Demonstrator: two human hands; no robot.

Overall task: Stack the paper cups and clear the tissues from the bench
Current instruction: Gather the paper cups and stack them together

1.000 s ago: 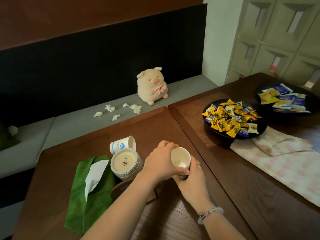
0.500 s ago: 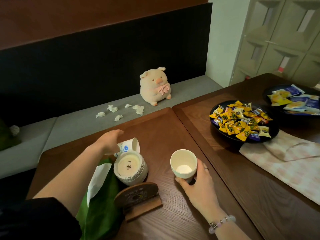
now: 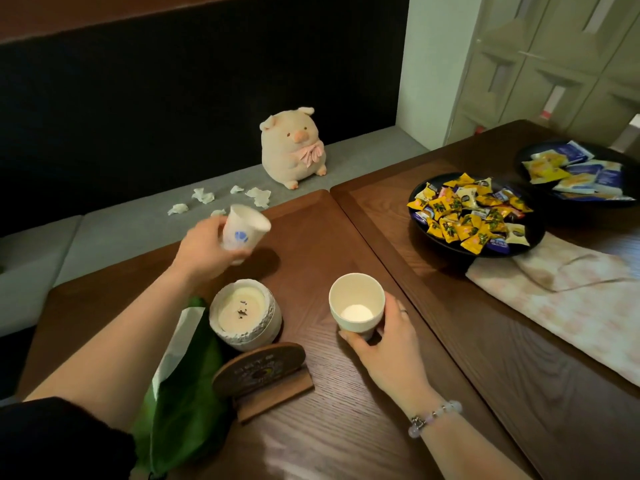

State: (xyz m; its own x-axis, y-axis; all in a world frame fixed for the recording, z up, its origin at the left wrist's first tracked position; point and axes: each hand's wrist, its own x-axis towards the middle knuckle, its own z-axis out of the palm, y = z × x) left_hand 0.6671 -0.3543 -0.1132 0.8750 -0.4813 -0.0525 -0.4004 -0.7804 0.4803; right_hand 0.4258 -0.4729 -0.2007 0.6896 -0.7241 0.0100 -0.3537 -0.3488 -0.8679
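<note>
My left hand (image 3: 202, 251) grips a white paper cup with a blue logo (image 3: 244, 233), lifted off the wooden table (image 3: 322, 237) and tilted with its mouth to the upper right. My right hand (image 3: 388, 336) wraps around the base of a second white paper cup (image 3: 356, 303), which stands upright on the table and looks empty inside. Several crumpled white tissues (image 3: 258, 195) lie scattered on the grey bench (image 3: 121, 230) behind the table, left of a plush pig.
A candle in a white jar (image 3: 244, 318) stands between my arms, with a round wooden sign (image 3: 259, 372) and a green tissue pouch (image 3: 183, 386) near it. A plush pig (image 3: 291, 145) sits on the bench. Two black plates of sweets (image 3: 474, 213) and a cloth (image 3: 561, 289) lie right.
My left hand left the upright cup, reached to the logo cup lying beside the candle, and has now lifted it off the table. My right hand stays on the upright cup.
</note>
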